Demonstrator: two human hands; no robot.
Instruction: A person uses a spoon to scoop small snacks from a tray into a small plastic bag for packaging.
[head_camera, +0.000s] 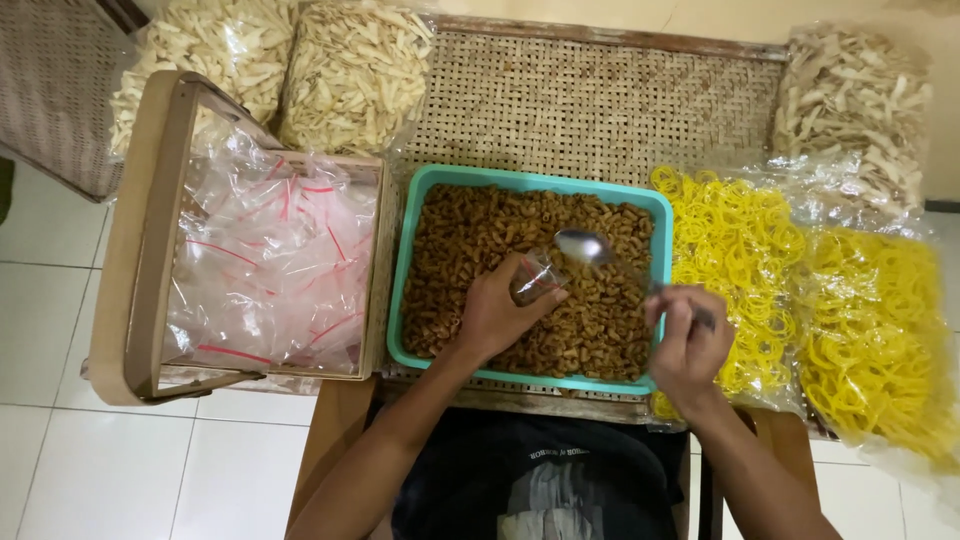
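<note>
- Teal tray (418, 230) nearly full of brown macaroni snacks (480, 230).
- Left hand (497, 318) grasps small clear bag (535, 277), barely filled.
- Right hand (688, 345) pinches metal spoon (590, 248), bowl empty.

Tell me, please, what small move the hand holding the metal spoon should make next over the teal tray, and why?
Probably dip the metal spoon into the brown curled snacks in the teal plastic tray. The spoon's bowl looks empty and hovers above the snacks in the right hand, while the left hand holds a small clear plastic bag beside it, seemingly ready for a scoop.
</note>
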